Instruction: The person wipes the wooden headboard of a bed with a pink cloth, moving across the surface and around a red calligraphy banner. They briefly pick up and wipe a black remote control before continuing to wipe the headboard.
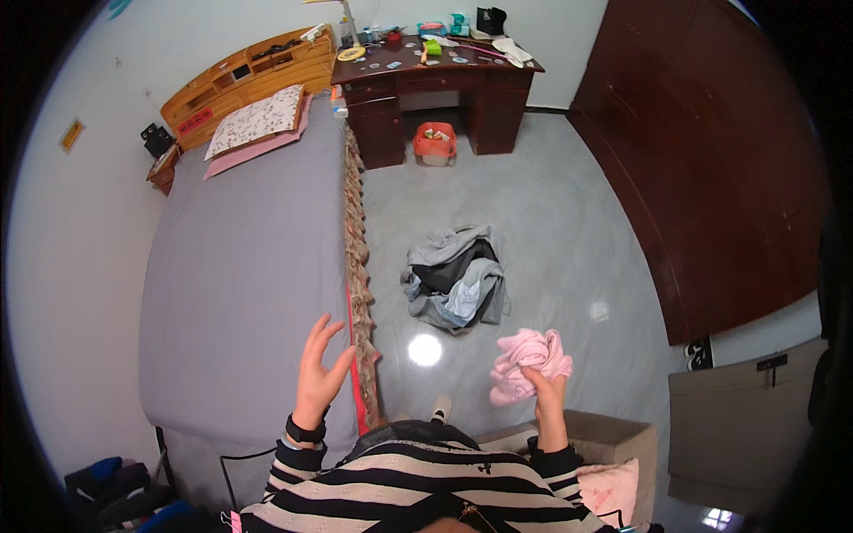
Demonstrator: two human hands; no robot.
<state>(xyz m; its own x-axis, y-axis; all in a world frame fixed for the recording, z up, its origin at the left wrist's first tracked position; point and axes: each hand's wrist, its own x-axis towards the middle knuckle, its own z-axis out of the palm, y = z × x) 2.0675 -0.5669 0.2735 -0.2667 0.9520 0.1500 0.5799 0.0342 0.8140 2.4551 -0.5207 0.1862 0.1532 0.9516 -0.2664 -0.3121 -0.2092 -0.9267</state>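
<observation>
My right hand [552,398] grips a bunched pink cloth [530,363], held out in front of me on the right. What kind of garment or towel the cloth is, I cannot tell. My left hand [320,376] is raised near the bed's edge with its fingers apart, holding nothing. On the floor ahead, between both hands, lies a crumpled heap of clothes [460,276] in grey, black and light blue.
A bed [246,286] with a grey sheet and ruffled skirt runs along the left. A dark wooden desk [436,81] stands at the back, a red waste bin [435,143] before it. Dark wooden panelling [706,153] rises on the right. Behind my right hand is a beige box-shaped piece [613,426].
</observation>
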